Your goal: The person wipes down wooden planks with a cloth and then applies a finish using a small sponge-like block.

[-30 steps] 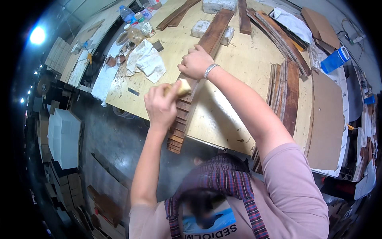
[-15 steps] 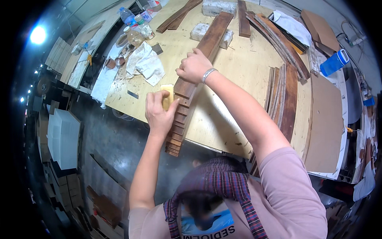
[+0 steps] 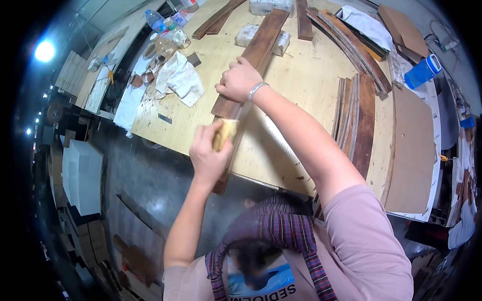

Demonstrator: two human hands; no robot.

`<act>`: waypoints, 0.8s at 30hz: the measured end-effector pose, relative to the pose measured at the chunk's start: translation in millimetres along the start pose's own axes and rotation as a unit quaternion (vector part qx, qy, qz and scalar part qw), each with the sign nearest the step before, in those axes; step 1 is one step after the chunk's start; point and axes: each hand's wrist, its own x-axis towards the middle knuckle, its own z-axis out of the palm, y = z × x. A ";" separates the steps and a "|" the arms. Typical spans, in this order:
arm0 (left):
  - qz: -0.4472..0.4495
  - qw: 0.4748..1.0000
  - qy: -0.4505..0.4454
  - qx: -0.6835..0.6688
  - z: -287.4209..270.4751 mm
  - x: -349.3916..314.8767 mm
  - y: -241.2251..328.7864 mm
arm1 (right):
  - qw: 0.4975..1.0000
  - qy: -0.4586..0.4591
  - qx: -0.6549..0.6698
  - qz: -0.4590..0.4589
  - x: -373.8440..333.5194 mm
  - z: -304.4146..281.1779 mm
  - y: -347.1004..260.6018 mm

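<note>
- Standing here, I see the left hand (image 3: 208,154) with a narrow grip on a yellow, block-shaped pad (image 3: 226,134), pinched between thumb and fingers.
- That pad is over the near part of a long, dark brown wooden board (image 3: 268,32), just below the other hand.
- The right hand (image 3: 240,81) rests on the same board with its fingers bent; I can't tell from this side whether it clasps the edge or only presses down.
- A silver-coloured metal bracelet (image 3: 257,90) circles the right wrist.
- The board lies slantwise on a pale yellow wooden tabletop (image 3: 311,90), its far part across a whitish rectangular block (image 3: 282,44), its near end jutting past the table's front edge.
- A 2nd whitish block (image 3: 273,7) sits behind the board's far end.
- Left of the board, a crumpled, stained white cloth (image 3: 179,78) lies on the table, with a small dark square piece (image 3: 194,60) just beside it.
- Nearer the table's edge lies a small grey rectangular strip (image 3: 164,118).
- Beyond the cloth stands a group of bottles and jars, including a clear bluish plastic bottle (image 3: 154,19).
- On the right, a bundle of narrow brown wooden strips (image 3: 364,120) lies near a flat brown cardboard sheet (image 3: 411,150).
- Past the sheet's far end is a blue plastic drinking bottle (image 3: 422,72), tilted.
</note>
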 end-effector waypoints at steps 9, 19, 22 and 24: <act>0.038 0.998 -0.037 -0.028 2.1 -18.7 12.2 | 1.000 -0.013 0.027 0.005 -0.5 1.3 0.8; -0.019 0.997 -0.062 -0.038 -0.9 -61.5 4.4 | 0.999 0.032 0.032 -0.014 -0.2 8.4 2.8; -0.123 0.987 -0.047 -0.092 -19.8 -100.6 -7.8 | 1.000 0.018 0.020 -0.015 0.6 5.4 1.4; -0.240 0.951 0.016 -0.195 -35.6 -113.2 -30.0 | 1.000 -0.015 -0.001 -0.006 3.3 0.9 -0.9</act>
